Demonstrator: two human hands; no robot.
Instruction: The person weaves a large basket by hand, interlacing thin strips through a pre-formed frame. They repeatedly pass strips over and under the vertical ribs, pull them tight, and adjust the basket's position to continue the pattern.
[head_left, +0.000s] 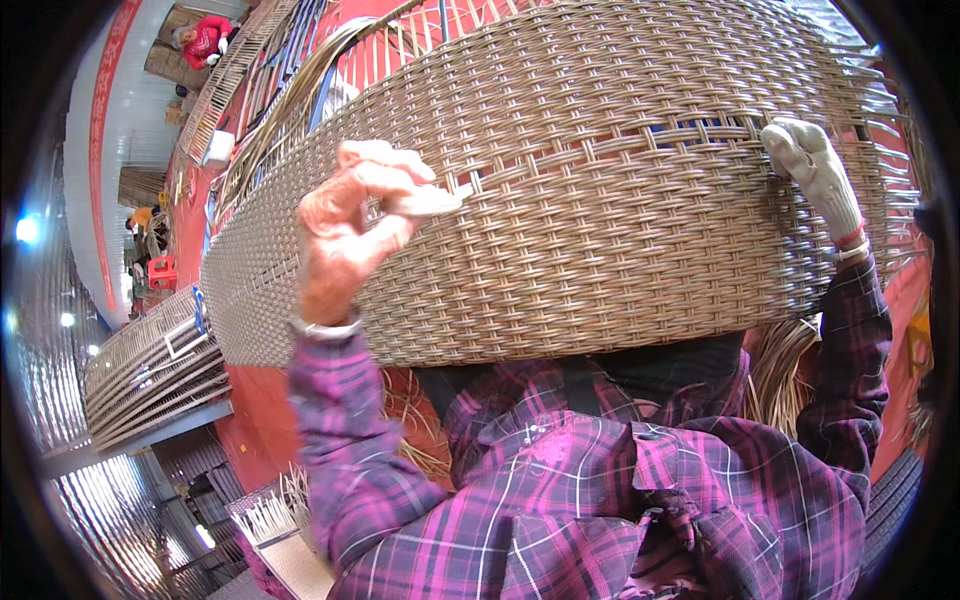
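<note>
A large panel of brown woven wicker (560,260) lies across my lap, with a narrow unwoven gap (690,132) running along its middle. Above the panel's left part my left hand (350,220) is raised, bare-skinned and slightly blurred, its fingers bent round toward the thumb. A whitish piece (435,201) shows at its fingertips; I cannot tell whether it is a held thing or a finger covering. My right hand (815,170), in an off-white knitted glove, rests on the panel at the gap's right end with fingers curled in. What lies under those fingers is hidden.
Loose strand ends (885,190) stick out at the panel's right edge. Long cane strands (290,105) lie beyond its left side. A bundle of strands (780,365) hangs near my right elbow. Stacked frames (160,375) stand at left. A person in red (203,42) sits far off.
</note>
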